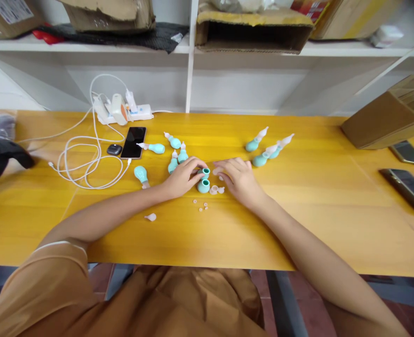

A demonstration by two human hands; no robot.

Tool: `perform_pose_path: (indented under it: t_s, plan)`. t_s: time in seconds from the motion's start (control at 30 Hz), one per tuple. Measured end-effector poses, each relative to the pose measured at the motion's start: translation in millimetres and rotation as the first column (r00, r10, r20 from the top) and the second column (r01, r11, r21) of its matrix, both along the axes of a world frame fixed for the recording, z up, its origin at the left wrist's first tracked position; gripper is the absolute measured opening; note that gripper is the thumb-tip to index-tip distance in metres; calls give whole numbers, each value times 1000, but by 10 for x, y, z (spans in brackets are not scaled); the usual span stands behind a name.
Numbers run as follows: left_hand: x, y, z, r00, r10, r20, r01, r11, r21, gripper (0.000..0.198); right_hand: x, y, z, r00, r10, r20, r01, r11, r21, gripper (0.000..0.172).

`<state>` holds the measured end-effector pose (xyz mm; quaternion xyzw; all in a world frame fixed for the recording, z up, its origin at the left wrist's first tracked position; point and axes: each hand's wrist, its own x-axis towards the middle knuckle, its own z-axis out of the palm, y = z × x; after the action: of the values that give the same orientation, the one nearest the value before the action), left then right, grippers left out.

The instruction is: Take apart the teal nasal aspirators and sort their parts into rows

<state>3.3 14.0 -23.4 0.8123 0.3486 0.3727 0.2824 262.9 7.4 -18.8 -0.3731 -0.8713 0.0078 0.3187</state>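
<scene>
My left hand (185, 177) rests on the yellow table (207, 234), fingers curled around a small teal bulb (204, 172). A second teal bulb (203, 186) stands just below it. My right hand (237, 179) lies beside them, fingers bent over small clear silicone tips (215, 189). More tiny clear parts (202, 206) lie nearer me, and one clear tip (151, 217) lies alone to the left. Several assembled teal bulbs with clear nozzles (174, 152) lie behind my left hand. Three more assembled bulbs (267, 150) lie behind my right hand.
A black phone (133, 142), a dark earbud case (114, 150), white cables (83, 159) and a power strip (122, 111) sit at the back left. Two phones (408, 187) and a cardboard box (385, 117) are at the right. White shelves with boxes (252, 30) stand behind.
</scene>
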Motion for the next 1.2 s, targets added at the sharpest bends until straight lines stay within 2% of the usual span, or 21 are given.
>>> perform_pose_path:
  t_s: [0.23,0.33,0.43,0.53,0.63,0.7,0.77,0.87,0.93,1.0,1.07,1.1,1.13,1.17,1.2]
  plan:
    - [-23,36,-44,998,24,-56,-21,998,58,20,-69,-62,27,999,1,47,1,999,-35,32]
    - [-39,30,-45,997,24,-78,-19,997,69,25,22,-45,129,999,-42,-21,43,999,10,28]
    - [-48,21,-35,994,5,-109,4,997,79,29,216,18,275,981,-136,-140,152,982,109,26]
    - [-54,21,-33,993,-1,-119,10,997,75,33,453,106,390,910,-330,-250,368,922,123,30]
    - [-58,14,-33,995,2,-101,6,997,82,36,655,200,398,783,-584,-214,602,798,29,36]
    - [-60,-9,-24,997,2,-74,6,994,106,36,754,273,336,728,-673,-126,677,736,-18,38]
    - [-67,-45,2,999,12,-42,-6,988,157,35,829,353,252,728,-681,-72,681,732,-38,34]
    - [-109,-94,101,999,47,19,-51,948,315,31,906,439,194,785,-604,-134,605,795,-41,24]
    - [-164,-111,233,998,62,26,-67,891,449,26,909,430,246,804,-532,-266,544,838,-31,23]
    - [-224,-125,427,997,75,-23,-50,832,552,22,839,346,357,785,-425,-451,442,894,-73,23]
    - [-260,-157,655,988,121,-95,-42,808,587,21,679,188,479,731,-286,-619,230,958,-170,23]
    - [-262,-187,766,978,157,-136,-53,821,568,21,570,88,526,715,-211,-666,78,972,-224,23]
    - [-252,-228,866,969,168,-180,-44,836,546,23,449,-19,558,705,-140,-695,-76,960,-270,23]
    - [-232,-278,947,957,152,-249,-4,860,510,26,322,-126,572,694,-65,-717,-229,924,-306,22]
    - [-206,-337,1007,939,114,-326,54,884,465,33,197,-228,567,677,-6,-736,-365,865,-343,20]
